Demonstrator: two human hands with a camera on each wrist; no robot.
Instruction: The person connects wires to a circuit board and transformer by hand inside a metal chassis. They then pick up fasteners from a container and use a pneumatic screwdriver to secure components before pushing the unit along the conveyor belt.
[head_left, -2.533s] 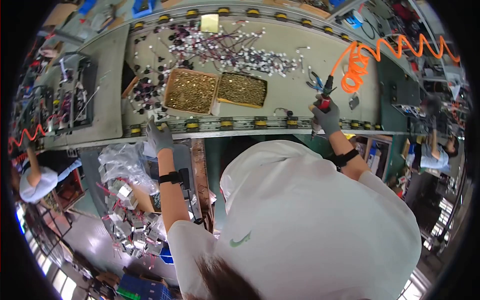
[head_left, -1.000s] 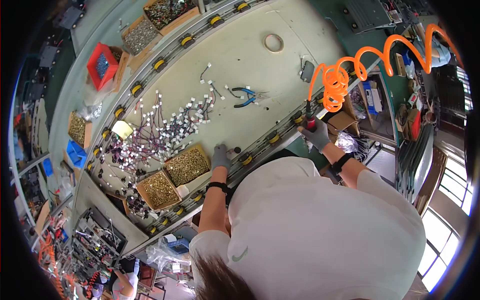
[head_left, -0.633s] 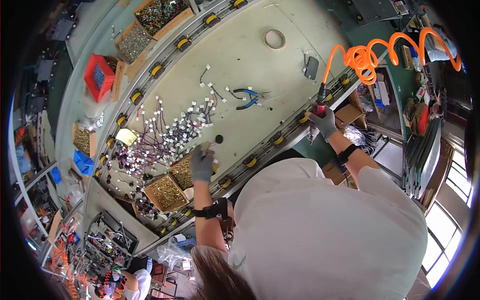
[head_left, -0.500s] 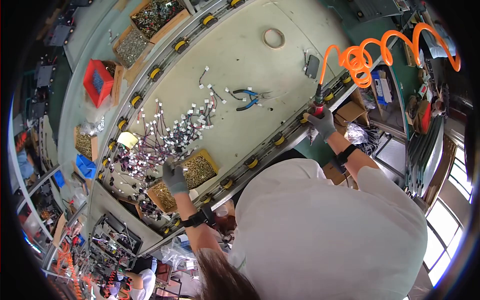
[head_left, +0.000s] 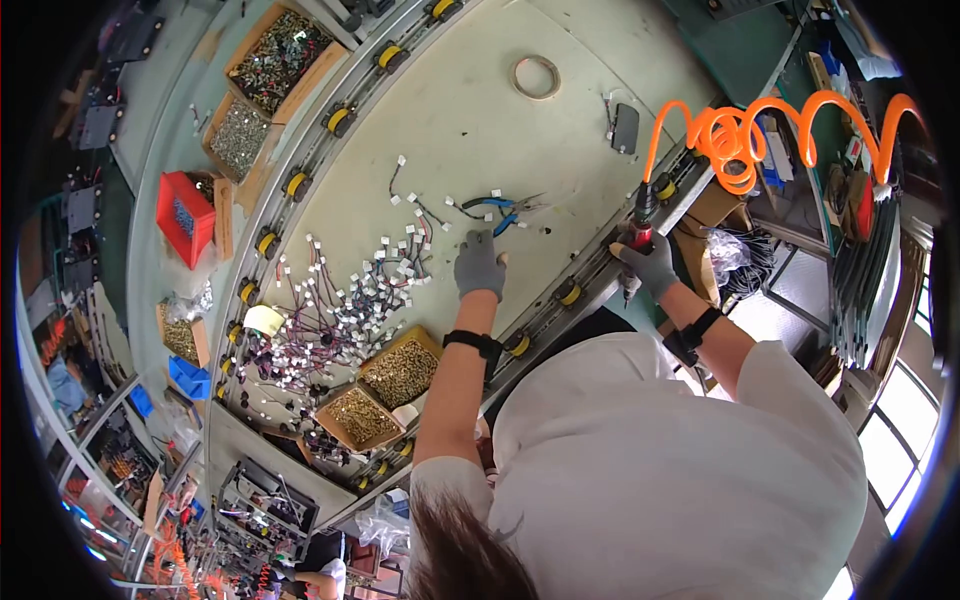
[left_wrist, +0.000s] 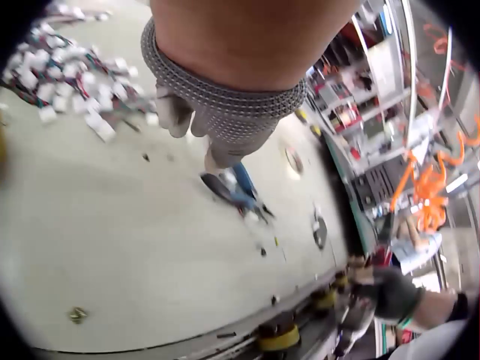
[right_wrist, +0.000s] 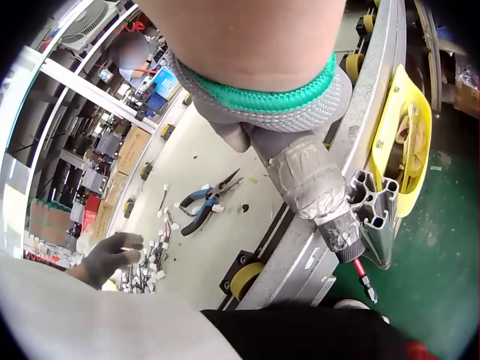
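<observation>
The gloved left hand (head_left: 480,265) is over the bench just short of the blue-handled pliers (head_left: 508,212), its fingers loosely extended and holding nothing visible. In the right wrist view a gap shows between this hand (right_wrist: 112,259) and the pliers (right_wrist: 206,202). At the bench's near rail, the gloved right hand (head_left: 652,265) grips a red and black driver (head_left: 642,232) that hangs from an orange coiled hose (head_left: 725,140). The driver's tape-wrapped body (right_wrist: 304,180) and downward bit (right_wrist: 366,283) stand out beside the rail. The palm side of the left hand is hidden.
Wire leads with white connectors (head_left: 370,300) lie in a heap left of the left hand. Two boxes of brass-coloured parts (head_left: 402,372) stand near the front rail. A wire ring (head_left: 535,77) and dark flat piece (head_left: 625,128) lie farther back. Rollers (head_left: 569,292) line the rail.
The left hand has moved from over the boxes of brass-coloured parts rightward to beside the pliers. The right hand has kept its grip on the driver near the rail. The head view has shifted slightly.
</observation>
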